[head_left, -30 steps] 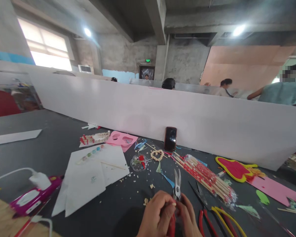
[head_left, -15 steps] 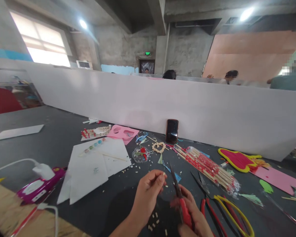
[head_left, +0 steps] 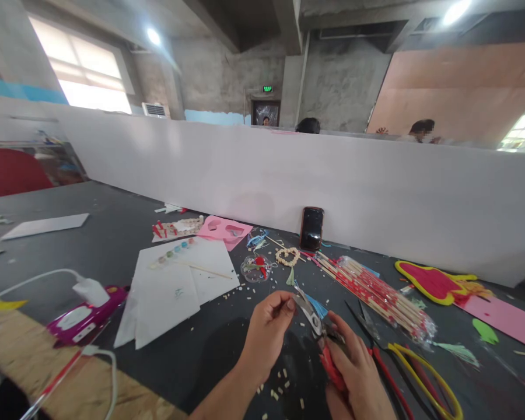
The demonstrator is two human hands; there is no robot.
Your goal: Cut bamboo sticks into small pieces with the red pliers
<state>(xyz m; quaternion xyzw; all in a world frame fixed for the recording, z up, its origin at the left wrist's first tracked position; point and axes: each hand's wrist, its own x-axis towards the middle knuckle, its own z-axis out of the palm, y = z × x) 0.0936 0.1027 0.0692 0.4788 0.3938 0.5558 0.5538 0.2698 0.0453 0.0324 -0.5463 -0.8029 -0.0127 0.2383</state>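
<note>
My left hand is pinched closed near the middle of the table; whatever lies between its fingertips is too small to make out now. My right hand is wrapped round red-handled cutters. Their metal jaws look parted and reach up beside my left fingertips. Below the hands, several small pale pieces are scattered on the dark table. Beyond the hands lie a heart-shaped ring of pale beads with a green tassel and a clear round dish holding red and green bits.
A phone leans on a white partition. White sheets and a purple power strip lie left. Wrapped sticks, yellow-handled scissors, red-handled scissors and pink foam lie right. People's heads show beyond the partition.
The cutters have turned, so their jaws now show flat and parted beside my left fingertips. The pale bit seen in my left fingertips is no longer visible. The view has shifted slightly.
</note>
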